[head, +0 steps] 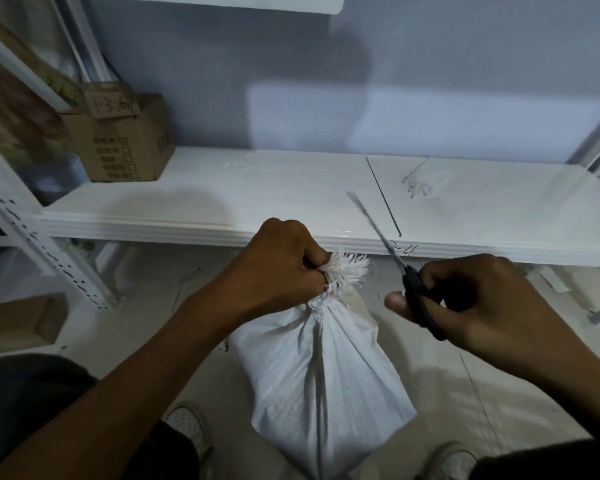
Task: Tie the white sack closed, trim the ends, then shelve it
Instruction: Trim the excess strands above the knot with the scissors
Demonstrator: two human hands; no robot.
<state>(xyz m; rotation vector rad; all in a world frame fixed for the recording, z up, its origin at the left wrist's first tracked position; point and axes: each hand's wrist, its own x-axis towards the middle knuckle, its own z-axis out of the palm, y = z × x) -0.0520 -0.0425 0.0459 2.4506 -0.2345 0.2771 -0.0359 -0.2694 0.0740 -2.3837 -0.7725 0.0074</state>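
The left hand was clenched on the frayed neck of the white woven plastic sack. The right hand, beside it, gripped black-handled scissors, blades blurred and pointing up towards the white shelf.

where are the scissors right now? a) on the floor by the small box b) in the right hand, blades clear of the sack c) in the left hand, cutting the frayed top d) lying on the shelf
b: the right hand holds the black-handled scissors with the blades pointing up toward the shelf, apart from the white sack, while the left hand grips the sack's frayed top.
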